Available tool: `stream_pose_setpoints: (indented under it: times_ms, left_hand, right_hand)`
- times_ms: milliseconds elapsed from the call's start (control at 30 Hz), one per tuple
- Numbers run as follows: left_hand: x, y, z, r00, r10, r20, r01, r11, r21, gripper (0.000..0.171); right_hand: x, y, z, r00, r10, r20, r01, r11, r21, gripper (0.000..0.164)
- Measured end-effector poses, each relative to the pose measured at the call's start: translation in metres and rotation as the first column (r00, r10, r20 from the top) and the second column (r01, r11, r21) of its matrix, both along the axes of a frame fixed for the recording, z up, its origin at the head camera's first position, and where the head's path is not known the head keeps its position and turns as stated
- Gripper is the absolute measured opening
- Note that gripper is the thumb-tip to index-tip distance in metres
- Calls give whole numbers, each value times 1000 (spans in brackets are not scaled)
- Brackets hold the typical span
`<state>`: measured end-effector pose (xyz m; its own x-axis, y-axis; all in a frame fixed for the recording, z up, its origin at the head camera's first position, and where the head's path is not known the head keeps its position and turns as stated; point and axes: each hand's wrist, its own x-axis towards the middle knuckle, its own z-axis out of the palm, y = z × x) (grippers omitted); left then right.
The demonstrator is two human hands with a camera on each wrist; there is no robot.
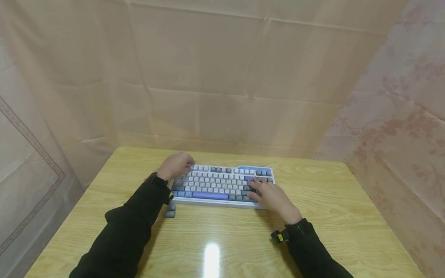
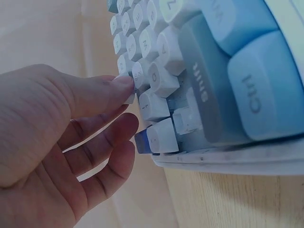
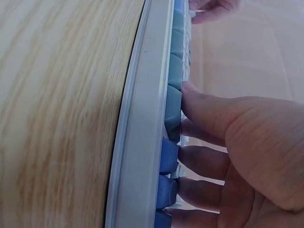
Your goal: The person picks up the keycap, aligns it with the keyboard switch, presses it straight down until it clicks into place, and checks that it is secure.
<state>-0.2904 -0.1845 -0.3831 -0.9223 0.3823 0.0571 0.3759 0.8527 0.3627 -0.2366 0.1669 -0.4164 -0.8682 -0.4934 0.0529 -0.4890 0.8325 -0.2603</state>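
Note:
A keyboard (image 1: 215, 202) with white, grey and blue-violet keys lies on the wooden table. At its top left corner is my left hand (image 1: 176, 165). In the left wrist view, the thumb and index finger of that hand pinch a small white keycap (image 2: 129, 99) at the key rows; its other fingers are loosely bent. Near the Shift key (image 2: 202, 80), a bare switch spot (image 2: 185, 119) shows no cap. My right hand (image 1: 272, 195) rests on the keyboard's right side, its fingers spread over the keys, with the fingertips touching them in the right wrist view.
Grey loose keycaps (image 1: 170, 214) lie on the table (image 1: 222, 239) just below the keyboard's left front corner. A beige cloth (image 1: 222, 77) hangs behind the table, and a floral cloth (image 1: 393, 127) hangs at the right.

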Motion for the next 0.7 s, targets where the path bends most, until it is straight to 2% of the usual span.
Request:
stream_pose_setpoints:
  times_ms: [200, 400, 700]
  left_hand:
    - [0, 0, -3, 1000, 4, -3, -4, 1000, 0, 23]
    - [-2, 0, -5, 999, 42, -8, -42, 999, 24, 24]
    - [-3, 1, -4, 998, 66, 1, -66, 997, 34, 18]
  right_hand:
    - [2, 1, 2, 999, 15, 39, -16, 1000, 23, 54]
    - [3, 3, 4, 996, 27, 81, -30, 999, 33, 53]
    - [3, 5, 5, 997, 34, 73, -36, 999, 34, 54]
